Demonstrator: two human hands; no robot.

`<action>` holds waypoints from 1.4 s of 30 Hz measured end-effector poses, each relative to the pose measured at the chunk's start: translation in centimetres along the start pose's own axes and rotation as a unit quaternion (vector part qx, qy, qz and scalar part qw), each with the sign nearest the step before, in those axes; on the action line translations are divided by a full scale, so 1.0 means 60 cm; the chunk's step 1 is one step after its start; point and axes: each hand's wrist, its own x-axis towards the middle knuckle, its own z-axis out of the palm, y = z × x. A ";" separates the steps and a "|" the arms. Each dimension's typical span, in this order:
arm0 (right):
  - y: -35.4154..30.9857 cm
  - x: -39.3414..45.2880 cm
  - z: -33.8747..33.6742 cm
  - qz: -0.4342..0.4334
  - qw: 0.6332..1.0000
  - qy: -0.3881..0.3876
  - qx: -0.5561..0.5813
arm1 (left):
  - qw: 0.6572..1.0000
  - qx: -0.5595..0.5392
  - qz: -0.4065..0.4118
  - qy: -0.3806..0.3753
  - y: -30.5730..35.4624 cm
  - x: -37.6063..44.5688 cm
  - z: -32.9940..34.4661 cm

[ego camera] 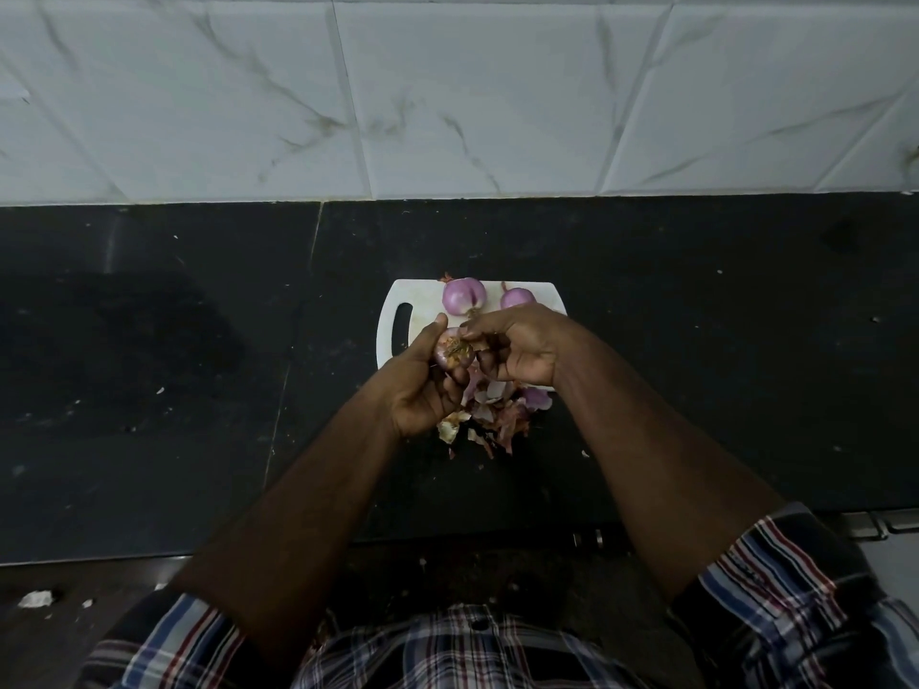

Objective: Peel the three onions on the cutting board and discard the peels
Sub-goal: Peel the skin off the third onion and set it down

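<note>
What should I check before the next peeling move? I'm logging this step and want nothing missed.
1. Third onion held firmly in the left hand: ok.
2. Right hand pinching at its root end: ok.
3. Third onion fully peeled: not ok, dry skin shows.
4. Two peeled onions, the larger and the smaller, resting on the cutting board: ok.
5. Peels discarded: not ok, heaped at the board's near edge and on the counter.
6. Bin within reach: cannot tell, none in view.
</note>
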 end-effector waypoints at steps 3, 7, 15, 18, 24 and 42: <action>-0.002 0.001 0.003 -0.004 1.000 0.019 -0.009 | 0.999 0.020 0.012 0.025 -0.003 0.003 0.000; -0.013 -0.004 -0.003 -0.070 0.987 0.072 -0.123 | 0.995 0.069 0.041 0.066 -0.011 0.011 -0.017; -0.002 -0.016 -0.021 -0.152 0.970 0.016 -0.191 | 0.997 0.053 0.032 0.047 0.001 0.013 -0.023; 0.009 -0.023 -0.021 -0.190 0.958 0.026 -0.211 | 0.993 0.067 0.042 0.088 0.008 0.013 -0.024; 0.023 -0.028 -0.026 -0.225 0.942 0.035 -0.245 | 0.994 0.055 0.032 0.084 0.020 0.006 -0.025; 0.055 -0.009 0.026 -0.428 0.826 0.068 -0.360 | 0.975 0.155 0.088 0.132 0.030 -0.009 -0.012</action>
